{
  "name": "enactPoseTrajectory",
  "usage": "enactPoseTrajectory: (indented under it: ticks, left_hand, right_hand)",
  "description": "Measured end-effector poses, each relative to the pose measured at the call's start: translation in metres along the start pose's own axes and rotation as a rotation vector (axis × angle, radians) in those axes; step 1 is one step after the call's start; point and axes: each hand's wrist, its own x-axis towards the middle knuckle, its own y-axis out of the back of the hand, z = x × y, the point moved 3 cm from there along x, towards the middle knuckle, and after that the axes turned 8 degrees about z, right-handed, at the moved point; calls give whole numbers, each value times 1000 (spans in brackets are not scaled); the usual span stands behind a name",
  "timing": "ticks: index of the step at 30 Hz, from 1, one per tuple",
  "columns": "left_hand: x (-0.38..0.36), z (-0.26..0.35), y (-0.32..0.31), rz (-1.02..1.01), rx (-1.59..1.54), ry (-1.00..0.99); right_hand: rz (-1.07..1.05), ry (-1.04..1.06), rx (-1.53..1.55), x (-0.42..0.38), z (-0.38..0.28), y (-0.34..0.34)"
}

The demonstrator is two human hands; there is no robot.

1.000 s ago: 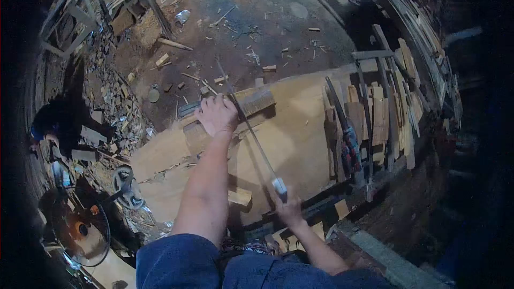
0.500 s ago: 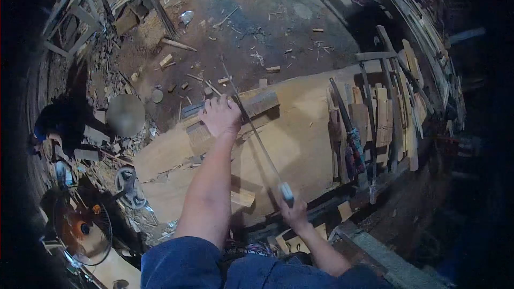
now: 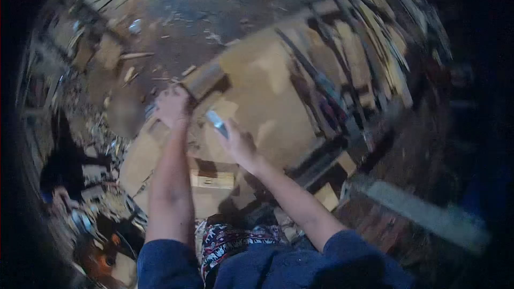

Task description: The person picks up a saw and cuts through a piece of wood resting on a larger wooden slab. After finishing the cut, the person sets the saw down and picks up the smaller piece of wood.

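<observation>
My left hand (image 3: 174,106) presses down on a squared length of wood (image 3: 208,80), its fingers curled over the far edge. The wood lies across a broad wooden board (image 3: 267,91). My right hand (image 3: 241,144) is closed round the pale handle (image 3: 218,123) of a long, thin-bladed tool that looks like a handsaw. Its blade points up and left toward the wood beside my left hand, but blur hides most of it. A short light wood block (image 3: 212,179) lies on the board nearer my body.
Long sticks and planks (image 3: 353,53) lean at the right. A grey beam (image 3: 423,214) extends at lower right. Scraps litter the ground at left, near a round stump (image 3: 126,115). An orange-centred fan (image 3: 110,259) stands at lower left, below a dark figure (image 3: 64,176).
My right hand has pushed the saw forward and left, bringing its handle close to the wood. My left hand stays on the wood. The whole view has shifted and blurred.
</observation>
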Motion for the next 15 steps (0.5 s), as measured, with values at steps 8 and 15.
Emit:
enactPoseTrajectory:
  ticks: [8, 15]
  left_hand:
    - [3, 1, -11, -120, 272, -389]
    - [7, -1, -4, -64, 136, -149]
  right_hand:
    - [-25, -45, 57, 1, -4, 10]
    - [-154, -127, 190, 2, -1, 13]
